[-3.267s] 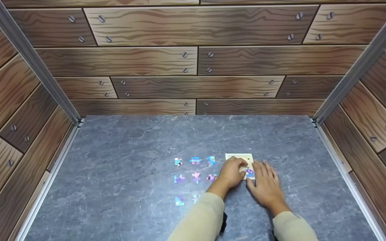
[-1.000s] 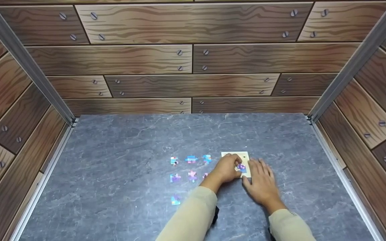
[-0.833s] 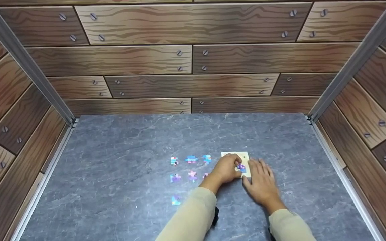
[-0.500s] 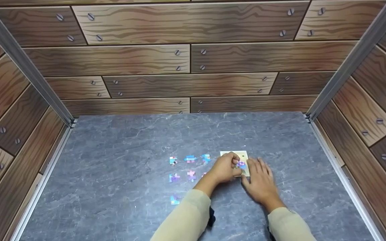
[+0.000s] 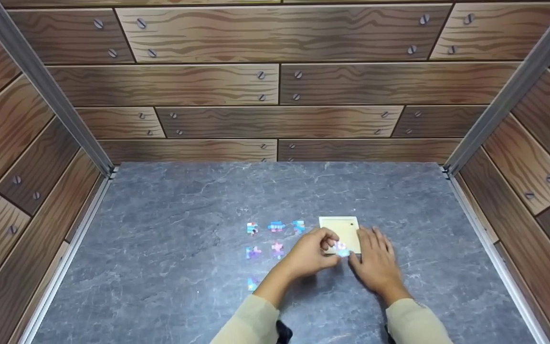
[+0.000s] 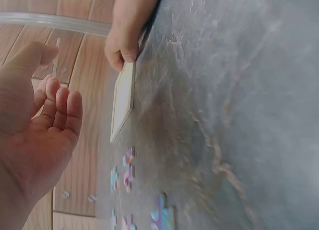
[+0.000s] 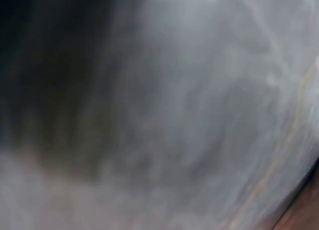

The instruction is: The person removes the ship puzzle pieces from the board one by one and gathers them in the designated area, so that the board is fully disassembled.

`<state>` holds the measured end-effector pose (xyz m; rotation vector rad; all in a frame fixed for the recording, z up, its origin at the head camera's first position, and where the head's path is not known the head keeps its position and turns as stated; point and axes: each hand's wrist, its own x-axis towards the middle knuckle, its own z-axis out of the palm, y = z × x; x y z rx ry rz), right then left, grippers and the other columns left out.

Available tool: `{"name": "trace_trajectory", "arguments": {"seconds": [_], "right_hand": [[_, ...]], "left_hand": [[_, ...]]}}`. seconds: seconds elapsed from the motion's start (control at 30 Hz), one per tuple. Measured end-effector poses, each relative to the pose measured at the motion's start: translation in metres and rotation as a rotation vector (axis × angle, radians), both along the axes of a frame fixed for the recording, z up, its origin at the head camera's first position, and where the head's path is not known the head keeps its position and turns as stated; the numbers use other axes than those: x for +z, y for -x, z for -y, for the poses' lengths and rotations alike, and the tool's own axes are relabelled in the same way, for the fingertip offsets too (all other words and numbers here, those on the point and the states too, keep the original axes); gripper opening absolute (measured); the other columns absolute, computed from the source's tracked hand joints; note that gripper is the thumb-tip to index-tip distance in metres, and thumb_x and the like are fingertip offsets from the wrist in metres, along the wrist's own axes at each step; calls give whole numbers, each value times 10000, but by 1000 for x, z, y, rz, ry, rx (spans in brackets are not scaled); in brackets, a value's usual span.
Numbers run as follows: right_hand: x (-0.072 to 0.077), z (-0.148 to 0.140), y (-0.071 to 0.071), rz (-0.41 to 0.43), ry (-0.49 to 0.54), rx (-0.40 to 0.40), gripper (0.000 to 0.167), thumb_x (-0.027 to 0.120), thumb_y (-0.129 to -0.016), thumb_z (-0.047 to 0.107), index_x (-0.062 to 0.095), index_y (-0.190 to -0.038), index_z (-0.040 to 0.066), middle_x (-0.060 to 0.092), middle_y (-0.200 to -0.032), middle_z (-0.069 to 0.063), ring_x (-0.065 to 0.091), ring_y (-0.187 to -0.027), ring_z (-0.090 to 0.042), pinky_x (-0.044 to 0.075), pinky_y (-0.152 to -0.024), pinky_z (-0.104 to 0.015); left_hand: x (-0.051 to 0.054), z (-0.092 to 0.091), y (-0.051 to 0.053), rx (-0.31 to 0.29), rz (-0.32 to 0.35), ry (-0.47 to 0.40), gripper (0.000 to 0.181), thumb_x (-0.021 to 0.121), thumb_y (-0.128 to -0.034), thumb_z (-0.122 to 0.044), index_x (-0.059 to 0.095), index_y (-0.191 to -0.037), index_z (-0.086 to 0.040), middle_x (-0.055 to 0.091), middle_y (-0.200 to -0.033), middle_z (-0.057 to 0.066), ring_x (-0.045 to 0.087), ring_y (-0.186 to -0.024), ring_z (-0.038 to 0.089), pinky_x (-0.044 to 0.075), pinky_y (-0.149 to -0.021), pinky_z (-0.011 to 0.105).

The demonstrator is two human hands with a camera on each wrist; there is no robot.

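A small pink and blue jigsaw puzzle piece (image 5: 341, 249) is pinched between the thumb and fingers of my left hand (image 5: 311, 253). In the left wrist view the piece (image 6: 56, 56) shows edge-on as a thin sliver, raised off the table. Just beyond it lies a cream puzzle tray (image 5: 346, 229) with a low white rim and a small dark spot near its far right corner. My right hand (image 5: 377, 265) rests along the tray's right edge, fingers extended, thumb by the near corner. The tray's lower left part is hidden behind my left hand.
Several loose puzzle pieces lie spread to the left of the tray, among them a striped piece (image 5: 252, 228), a blue piece (image 5: 276, 226) and a pink piece (image 5: 277, 249). Wood-patterned walls (image 5: 275, 86) enclose the grey table (image 5: 174, 215). The right wrist view is blurred.
My left hand has lifted the piece out of the tray's near right part and drawn it back toward the near edge. The right hand has stayed at the tray's right side.
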<state>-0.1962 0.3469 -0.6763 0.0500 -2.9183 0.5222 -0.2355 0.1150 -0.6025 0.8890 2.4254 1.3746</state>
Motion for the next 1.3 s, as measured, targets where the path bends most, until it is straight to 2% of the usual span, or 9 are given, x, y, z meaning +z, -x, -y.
{"name": "trace_trajectory", "arguments": {"seconds": [0.17,0.27,0.37,0.53,0.6,0.83,0.97,1.3], "right_hand": [[1,0,0,21,-17,-7,682,610,-1060,366,426,-1614,14,453,-1665,-226,301,-1612,-477,183,-1321,-671],[3,1,0,24,-17,-6,669,605,-1061,359,429,-1610,18,452,-1665,-223,303,-1612,-478,190,-1317,-675],[3,1,0,24,-7,-7,661,597,-1063,362,431,-1608,26,453,-1662,-220,300,-1615,-474,187,-1319,-673],[1,1,0,20,-13,-8,661,598,-1060,364,437,-1603,23,461,-1652,-228,311,-1608,-477,191,-1319,-671],[1,1,1,18,-18,-9,665,600,-1059,365,437,-1602,19,463,-1649,-231,316,-1606,-479,193,-1321,-668],[1,0,2,14,-20,-5,673,599,-1059,370,432,-1607,16,455,-1656,-233,313,-1605,-480,187,-1324,-663],[1,0,1,22,-18,-4,675,593,-1066,371,424,-1613,14,445,-1664,-234,302,-1611,-480,181,-1326,-657],[0,0,0,26,-5,-9,682,597,-1065,368,419,-1616,8,443,-1671,-232,295,-1616,-483,180,-1328,-664]], "left_hand": [[-3,22,-12,-15,-31,55,403,864,-875,-170,701,-1241,-128,672,-1067,-76,563,-960,-30,539,-919,160],[-5,36,-17,-3,-57,116,412,878,-868,-200,719,-1245,-153,696,-1097,-80,580,-999,-15,544,-958,199],[-7,50,-21,18,-55,151,409,885,-871,-233,725,-1245,-181,706,-1122,-98,599,-1041,7,546,-988,240],[-20,68,-27,37,-84,199,388,898,-865,-281,744,-1217,-224,737,-1143,-117,634,-1115,43,475,-1125,360],[-25,73,-28,43,-110,233,381,908,-851,-295,758,-1197,-237,747,-1141,-116,634,-1131,59,445,-1125,394],[-36,80,-29,64,-210,337,354,915,-817,-317,788,-1143,-261,738,-1134,-99,610,-1142,104,439,-1018,367],[-38,80,-31,64,-201,379,356,908,-822,-312,794,-1156,-268,721,-1163,-105,581,-1158,108,428,-1030,396],[-36,80,-34,64,-202,390,392,935,-816,-342,797,-1167,-235,709,-1170,-74,562,-1134,130,424,-1009,402]]}}
